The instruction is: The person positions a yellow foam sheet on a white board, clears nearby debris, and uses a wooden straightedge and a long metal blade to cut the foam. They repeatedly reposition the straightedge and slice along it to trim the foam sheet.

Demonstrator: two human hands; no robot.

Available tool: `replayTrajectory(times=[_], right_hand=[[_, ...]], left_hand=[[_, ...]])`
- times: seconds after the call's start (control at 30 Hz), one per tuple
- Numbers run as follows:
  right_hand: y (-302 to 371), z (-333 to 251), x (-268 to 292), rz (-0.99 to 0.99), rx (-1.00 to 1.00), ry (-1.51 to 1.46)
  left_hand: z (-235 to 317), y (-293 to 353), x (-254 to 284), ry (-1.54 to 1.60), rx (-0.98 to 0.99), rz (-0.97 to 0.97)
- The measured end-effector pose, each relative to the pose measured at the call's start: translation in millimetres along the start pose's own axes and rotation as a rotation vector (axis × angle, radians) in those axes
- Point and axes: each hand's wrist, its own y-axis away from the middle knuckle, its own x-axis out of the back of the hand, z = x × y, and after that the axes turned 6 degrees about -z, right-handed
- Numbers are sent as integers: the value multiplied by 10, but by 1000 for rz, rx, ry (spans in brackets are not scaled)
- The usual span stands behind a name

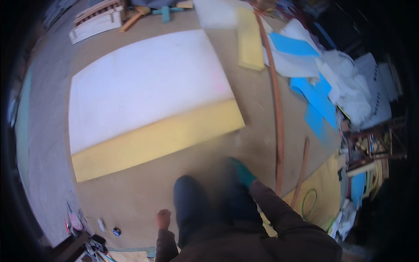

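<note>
Your left hand (163,218) is curled into a fist, holding nothing; right hand out of view. The foam slab (148,102) lies flat mid-floor, clear of your feet, small tools (109,229) near the floor's left edge

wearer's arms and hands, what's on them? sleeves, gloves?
Both forearms wear dark brownish long sleeves. The left hand is bare: no glove, ring or watch shows, and the sleeve cuff ends at the wrist. The right hand is motion-blurred and looks covered by a teal glove. No cables or markings visible.
</note>
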Motion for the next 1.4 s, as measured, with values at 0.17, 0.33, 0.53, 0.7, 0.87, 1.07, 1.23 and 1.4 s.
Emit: replayTrajectory(times=[0.17, 0.33, 0.53, 0.7, 0.87, 1.07, 1.23, 1.4], right_hand=[[1529, 907, 1038, 525, -160, -156], [3324, 3268, 981, 745, -509, -319], [4127, 4368, 429, 744, -697, -691], [4121, 3534, 286, 791, -649, -892], [4042, 3351, -175, 544, -432, -1119], [4027, 3997, -1186, 403, -810, -1092], [4048, 4223, -823, 352, -828, -1169], [3288, 3919, 860, 496, -187, -958]], left_hand=[[-373, -443, 398, -171, -15, -486], [327, -1072, 1253, -581, -302, -398], [1137, -1284, 1459, -237, -71, -210], [1342, -818, 948, -228, 100, -150], [1741, -473, 459, -444, 179, -280], [2246, -430, 436, -464, 187, -254], [1970, -123, 509, -399, 251, -220], [375, 808, 562, -128, 241, -267]])
